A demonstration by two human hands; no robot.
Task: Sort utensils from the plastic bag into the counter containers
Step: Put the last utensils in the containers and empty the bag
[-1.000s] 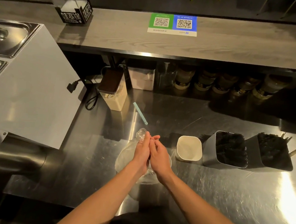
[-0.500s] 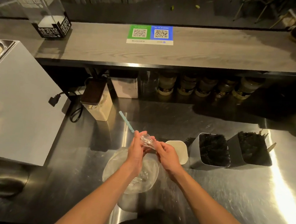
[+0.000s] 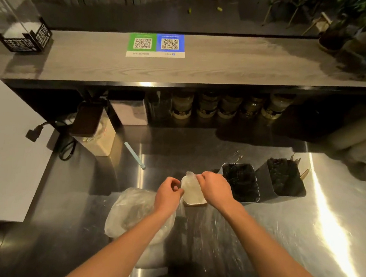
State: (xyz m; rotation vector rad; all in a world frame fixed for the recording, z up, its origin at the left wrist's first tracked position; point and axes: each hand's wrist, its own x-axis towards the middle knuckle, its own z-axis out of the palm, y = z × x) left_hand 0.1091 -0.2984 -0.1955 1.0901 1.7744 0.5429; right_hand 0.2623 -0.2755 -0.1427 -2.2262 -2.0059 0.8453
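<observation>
A clear plastic bag (image 3: 133,214) lies on the steel counter (image 3: 280,237), its twisted neck pulled up to the right. My left hand (image 3: 168,195) pinches the neck low down. My right hand (image 3: 214,189) pinches the bag's top end (image 3: 190,174) over a white square container (image 3: 191,191). Right of it stand two metal containers (image 3: 241,182) (image 3: 285,177) packed with dark utensils. What the bag holds is too blurred to make out.
A pale blue straw (image 3: 134,155) lies on the counter behind the bag. A phone leans on a beige box (image 3: 93,127) at the left, by a black plug and cable (image 3: 44,131). Jars (image 3: 225,106) line the recess under the wooden shelf (image 3: 206,71). A white appliance (image 3: 4,154) fills the left.
My hands have moved apart and to the right, drawing the bag's neck out over the white container. The camera has tilted up and shifted, so everything sits lower in view.
</observation>
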